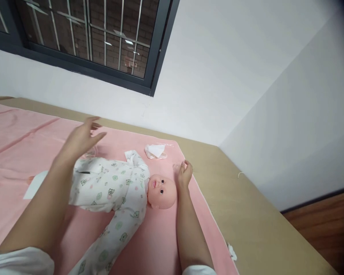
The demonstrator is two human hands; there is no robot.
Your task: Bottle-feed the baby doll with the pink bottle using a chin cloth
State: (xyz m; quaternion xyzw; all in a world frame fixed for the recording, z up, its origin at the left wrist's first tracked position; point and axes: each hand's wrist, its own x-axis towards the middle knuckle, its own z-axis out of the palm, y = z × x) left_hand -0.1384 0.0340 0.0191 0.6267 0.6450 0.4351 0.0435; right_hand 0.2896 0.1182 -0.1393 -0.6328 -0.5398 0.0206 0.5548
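Note:
A baby doll [160,193] lies on its back on a pink blanket [160,244], its head to the right. It is dressed in a white suit [110,185] printed with small green figures. Over the doll's lower body, my left hand [84,137] is raised, thumb and fingers spread, with nothing seen in it. Something clear and shiny [93,151] lies just beneath it, too blurred to name. Beyond the doll's head, my right hand [185,173] has its fingers curled in beside a small clear plastic thing [176,167]; whatever they hold is hidden.
A small pack with a white tissue [156,151] lies near the doll's arm. White card-like sheet [36,185] shows beside my left forearm. A white scrap [232,252] sits at the blanket's edge. The wooden surface [232,191] meets the wall below a barred window [88,38].

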